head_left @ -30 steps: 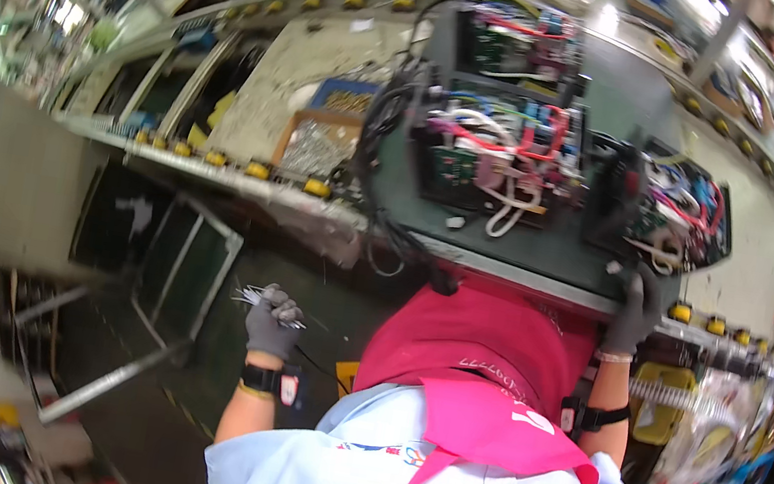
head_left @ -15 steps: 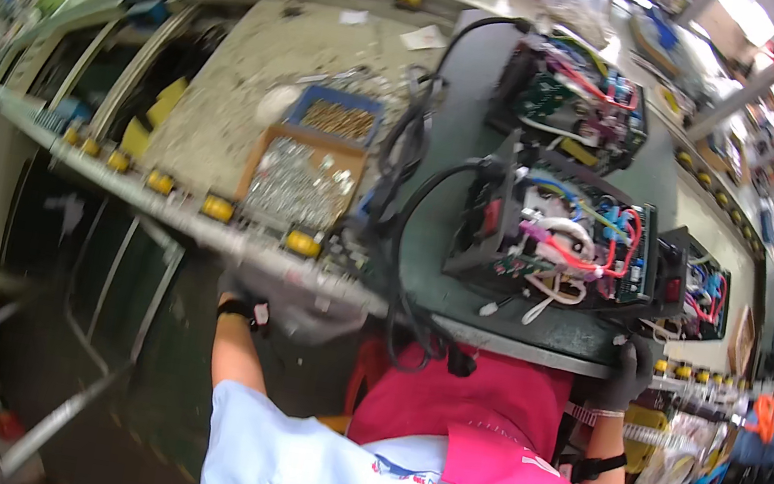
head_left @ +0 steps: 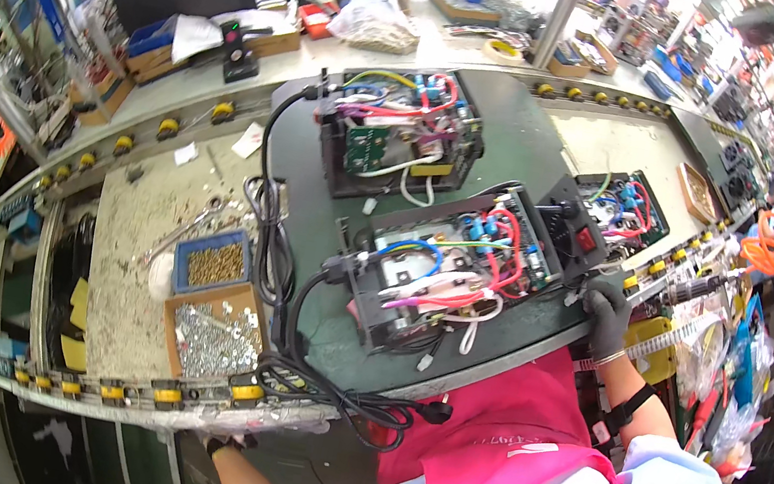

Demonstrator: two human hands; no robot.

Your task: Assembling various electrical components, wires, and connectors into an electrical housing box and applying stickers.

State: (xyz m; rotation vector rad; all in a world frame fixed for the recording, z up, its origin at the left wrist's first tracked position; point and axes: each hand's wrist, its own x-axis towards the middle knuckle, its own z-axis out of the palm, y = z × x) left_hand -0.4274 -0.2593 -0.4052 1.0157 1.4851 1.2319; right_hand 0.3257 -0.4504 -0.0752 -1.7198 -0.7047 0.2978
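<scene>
A person in a pink apron over a pale blue shirt stands at a long workbench, seen from above. Three open electronic units sit on a dark green mat (head_left: 514,141). The nearest unit (head_left: 448,272), a black chassis with its cover off, lies tilted just in front of the person, packed with red, blue, white and pink wires. A second open unit (head_left: 393,137) sits behind it, further from the person, and a third, smaller one (head_left: 621,203) lies to the right.

The right hand (head_left: 610,318), in a dark grey glove, rests at the right front corner of the nearest unit, fingers curled around the edge of the mat there; whether they also grip the chassis cannot be told. The left hand (head_left: 224,441), also gloved, is low at the bench's front edge, mostly hidden under the bench rim, so its fingers cannot be made out.

A bundle of black power cables (head_left: 322,394) loops from the units down over the front edge of the mat.

To the left of the mat stand two small open trays, touching each other. The blue tray (head_left: 214,262) holds brass-coloured screws. The brown tray (head_left: 212,336), nearer the person, holds silver washers and nuts. One wrench (head_left: 181,230) lies on the speckled bench top just behind the blue tray.
</scene>
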